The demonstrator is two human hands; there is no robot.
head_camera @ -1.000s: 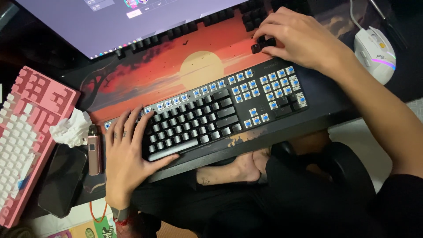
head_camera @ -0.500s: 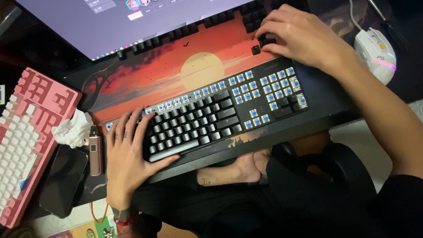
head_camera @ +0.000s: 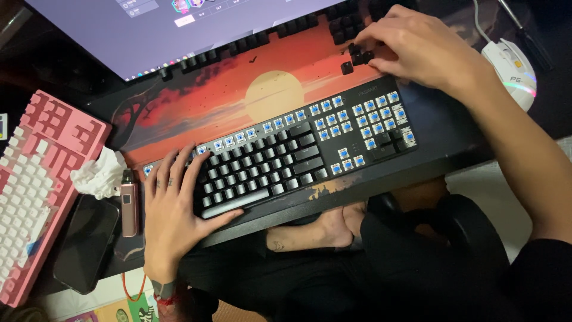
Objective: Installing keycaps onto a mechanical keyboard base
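Observation:
A black keyboard lies across a sunset-patterned desk mat; many of its upper and right keys are bare blue switches with no caps. My left hand rests flat on its left end, fingers spread, thumb by the space bar. My right hand is beyond the keyboard's top right corner, fingertips on loose black keycaps lying on the mat. A row of removed black keycaps lines the mat's far edge under the monitor.
A monitor stands at the back. A pink and white keyboard lies at the left, with a crumpled tissue, a small pink device and a dark phone beside it. A white mouse sits at the right.
My right hand has shifted slightly among the loose keycaps beyond the keyboard. My left hand has stayed on the keyboard's left end.

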